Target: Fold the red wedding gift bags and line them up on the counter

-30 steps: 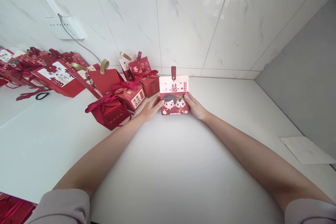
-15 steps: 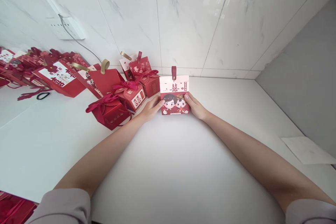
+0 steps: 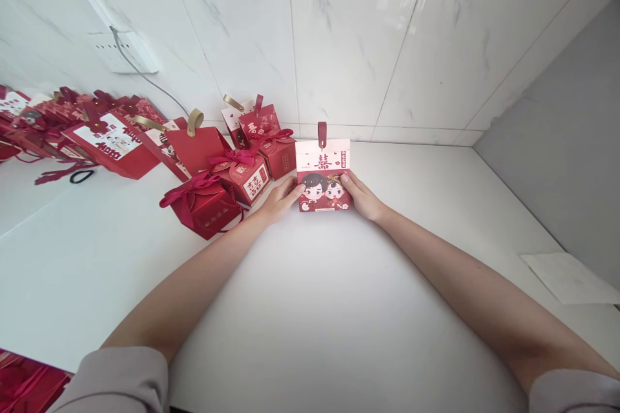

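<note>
Currently held: illustrated gift box (image 3: 323, 190), upright over the white counter (image 3: 339, 303), at dial centre; two cartoon figures face the viewer; maroon loop (image 3: 322, 133) rises at 12 o'clock.
Left hand: left hand (image 3: 282, 199) on the box's 9 o'clock edge, thumb on the front, other fingers largely hidden; pinching that side.
Right hand: right hand (image 3: 363, 199) on the 3 o'clock edge, thumb on the front; pinching the opposite side.
Base contact: cannot tell whether the box bears on the counter.
Ribboned boxes: front box (image 3: 213, 213) between 8 and 9 o'clock, middle box (image 3: 254, 187) at 9, rear box (image 3: 281, 161) between 9 and 10.
Wall socket: white socket (image 3: 138, 55), toward 10 o'clock.
Flat sheet: white sheet (image 3: 571, 277), toward 4 o'clock.
</note>
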A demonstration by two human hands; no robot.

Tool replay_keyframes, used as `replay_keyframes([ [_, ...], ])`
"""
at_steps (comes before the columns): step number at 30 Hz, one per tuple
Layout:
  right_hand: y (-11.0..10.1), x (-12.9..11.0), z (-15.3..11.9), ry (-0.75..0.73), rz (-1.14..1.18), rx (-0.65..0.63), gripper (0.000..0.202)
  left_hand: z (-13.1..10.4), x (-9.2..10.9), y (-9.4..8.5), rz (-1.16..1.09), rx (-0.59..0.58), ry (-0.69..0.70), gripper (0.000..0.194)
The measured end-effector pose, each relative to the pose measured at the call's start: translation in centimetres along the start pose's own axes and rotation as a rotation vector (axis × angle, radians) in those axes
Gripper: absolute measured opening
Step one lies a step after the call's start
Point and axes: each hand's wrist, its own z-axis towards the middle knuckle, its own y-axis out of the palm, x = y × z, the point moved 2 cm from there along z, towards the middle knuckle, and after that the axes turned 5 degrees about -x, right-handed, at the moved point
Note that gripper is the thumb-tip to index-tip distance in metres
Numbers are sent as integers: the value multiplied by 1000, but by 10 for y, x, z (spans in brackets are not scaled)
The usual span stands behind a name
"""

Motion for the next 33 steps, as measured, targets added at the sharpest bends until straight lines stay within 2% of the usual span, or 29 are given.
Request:
replay_keyframes([
  [33,1,-2,-1,16,-33,-2,58,0,0,1,-1,-9,3,46],
])
